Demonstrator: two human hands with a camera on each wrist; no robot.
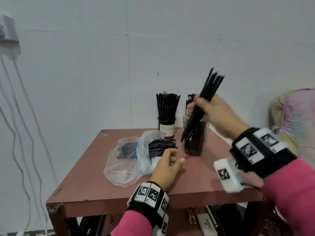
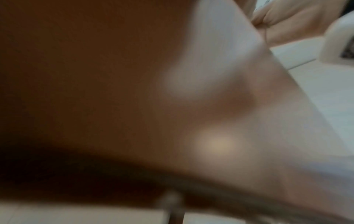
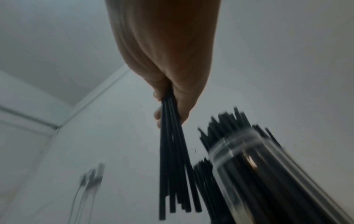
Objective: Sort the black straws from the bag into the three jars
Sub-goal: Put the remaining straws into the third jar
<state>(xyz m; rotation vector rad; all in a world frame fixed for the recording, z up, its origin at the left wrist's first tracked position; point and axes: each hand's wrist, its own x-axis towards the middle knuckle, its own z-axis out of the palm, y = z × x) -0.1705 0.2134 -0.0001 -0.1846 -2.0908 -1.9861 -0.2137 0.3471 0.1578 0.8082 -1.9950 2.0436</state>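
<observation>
Black straws [image 1: 202,106] slant upper-right to lower-left in right hand [image 1: 216,113].

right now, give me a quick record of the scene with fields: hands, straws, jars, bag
right hand: right hand grips a bundle of black straws, tilted, raised in front of the clear jar
left hand: left hand loosely curled, holds nothing, beside the bag
bag: plastic bag lies on the table, straws still sticking out of it
jars: labelled jar at the back holds upright straws; clear jar also holds straws; a third jar is not clearly visible
left wrist view: too blurred to read
</observation>
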